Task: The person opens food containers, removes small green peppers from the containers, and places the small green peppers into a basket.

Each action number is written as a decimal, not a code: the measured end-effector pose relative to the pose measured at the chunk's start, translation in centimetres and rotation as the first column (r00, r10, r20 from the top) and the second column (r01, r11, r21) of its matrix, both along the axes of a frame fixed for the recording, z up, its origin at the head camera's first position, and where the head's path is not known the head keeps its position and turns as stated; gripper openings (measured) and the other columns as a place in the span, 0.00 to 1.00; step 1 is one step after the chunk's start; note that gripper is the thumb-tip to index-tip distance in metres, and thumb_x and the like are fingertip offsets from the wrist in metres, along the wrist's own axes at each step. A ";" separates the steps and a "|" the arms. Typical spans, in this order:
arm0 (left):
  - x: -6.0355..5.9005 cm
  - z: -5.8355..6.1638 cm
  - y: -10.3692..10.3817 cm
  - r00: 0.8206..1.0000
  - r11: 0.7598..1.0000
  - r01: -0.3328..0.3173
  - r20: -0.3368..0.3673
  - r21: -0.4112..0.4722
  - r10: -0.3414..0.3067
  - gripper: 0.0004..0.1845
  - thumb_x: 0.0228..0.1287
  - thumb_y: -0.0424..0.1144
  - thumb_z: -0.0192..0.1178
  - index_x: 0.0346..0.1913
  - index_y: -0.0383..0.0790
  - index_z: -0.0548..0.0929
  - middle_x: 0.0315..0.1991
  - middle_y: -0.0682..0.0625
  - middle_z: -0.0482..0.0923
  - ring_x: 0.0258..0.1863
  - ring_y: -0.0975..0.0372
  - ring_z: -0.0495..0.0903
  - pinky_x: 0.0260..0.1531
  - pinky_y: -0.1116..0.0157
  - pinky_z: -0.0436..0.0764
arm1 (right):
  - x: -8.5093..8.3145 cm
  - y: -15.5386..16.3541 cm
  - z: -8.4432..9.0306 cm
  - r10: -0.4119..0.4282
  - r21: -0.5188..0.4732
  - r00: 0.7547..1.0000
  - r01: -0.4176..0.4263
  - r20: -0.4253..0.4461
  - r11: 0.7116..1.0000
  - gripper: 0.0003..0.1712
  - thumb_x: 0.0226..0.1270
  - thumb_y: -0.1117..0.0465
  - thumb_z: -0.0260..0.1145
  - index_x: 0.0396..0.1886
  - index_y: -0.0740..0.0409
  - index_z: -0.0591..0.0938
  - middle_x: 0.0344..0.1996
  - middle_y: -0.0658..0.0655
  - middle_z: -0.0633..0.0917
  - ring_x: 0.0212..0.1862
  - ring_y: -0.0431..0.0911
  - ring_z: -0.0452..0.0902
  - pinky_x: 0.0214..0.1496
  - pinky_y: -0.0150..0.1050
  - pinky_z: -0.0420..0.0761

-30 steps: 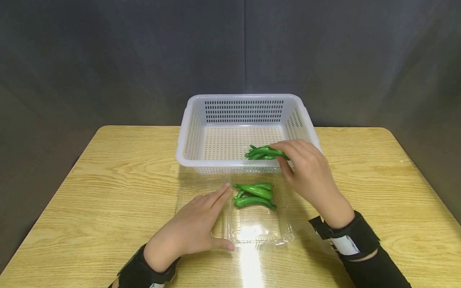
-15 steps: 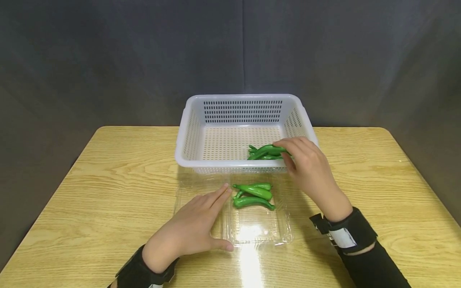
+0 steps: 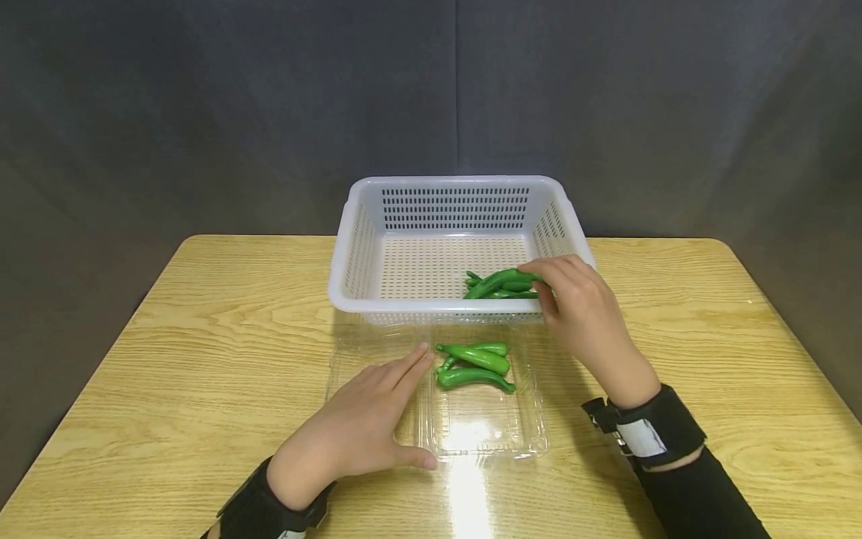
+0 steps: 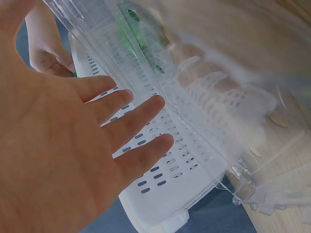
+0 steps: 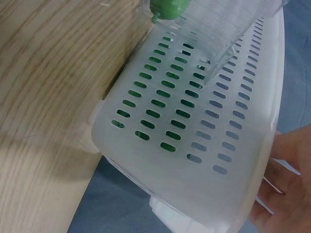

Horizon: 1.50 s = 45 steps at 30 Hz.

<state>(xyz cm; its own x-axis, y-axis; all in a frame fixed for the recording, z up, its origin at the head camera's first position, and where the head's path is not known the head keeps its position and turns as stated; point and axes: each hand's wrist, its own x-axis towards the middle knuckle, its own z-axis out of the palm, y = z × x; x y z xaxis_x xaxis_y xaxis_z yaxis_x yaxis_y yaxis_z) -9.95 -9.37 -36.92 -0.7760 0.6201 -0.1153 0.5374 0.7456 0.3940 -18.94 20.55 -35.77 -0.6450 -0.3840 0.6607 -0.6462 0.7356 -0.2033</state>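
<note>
Right hand: the right hand [image 3: 584, 314] reaches over the near right corner of the white basket [image 3: 357, 247]; its fingers curl over the bunch of green peppers in the basket [image 3: 500, 285] and pinch the right end of the uppermost one.

Left hand: the left hand [image 3: 357, 427] lies flat with straight, spread fingers on the left half of the clear plastic clamshell [image 3: 481, 442], thumb along the near edge, fingertips pointing at the peppers in the tray. In the left wrist view the open palm [image 4: 53, 160] fills the frame, with clear plastic and the slotted basket wall [image 4: 160, 194] beyond.

Peppers in the basket: a small pile against the near wall, toward the right corner, under the right hand's fingertips.

Peppers in the clamshell: a second bunch of green peppers [image 3: 474, 367] lies in the far part of the right tray, just beside the left fingertips but apart from them.

Basket: it stands at the middle of the tabletop [image 3: 202, 337] toward the far edge, its near wall touching or just beside the clamshell's far edge. The right wrist view shows its slotted wall [image 5: 204, 126] close up, with green visible through the slots.

Clamshell: opened flat near the middle of the tabletop's near edge.
</note>
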 end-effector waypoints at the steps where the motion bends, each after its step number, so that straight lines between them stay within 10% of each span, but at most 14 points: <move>1: 0.0 0.0 0.0 1.000 1.000 0.000 0.000 0.000 0.000 0.64 0.49 0.68 0.69 0.80 0.41 0.46 0.80 0.46 0.42 0.76 0.52 0.52 0.73 0.49 0.54 | 0.0 0.0 0.0 -0.001 0.001 1.000 0.001 0.000 1.000 0.17 0.59 0.80 0.65 0.48 0.66 0.83 0.44 0.62 0.86 0.48 0.56 0.78 0.52 0.50 0.79; 45: 0.0 -0.1 0.0 1.000 1.000 -0.006 0.012 0.007 0.006 0.64 0.49 0.68 0.68 0.80 0.41 0.45 0.80 0.46 0.41 0.76 0.52 0.51 0.73 0.48 0.53 | -0.5 0.5 -0.2 -0.038 -0.011 0.996 0.039 0.077 0.999 0.14 0.61 0.78 0.65 0.46 0.67 0.84 0.44 0.63 0.86 0.46 0.57 0.80 0.48 0.52 0.81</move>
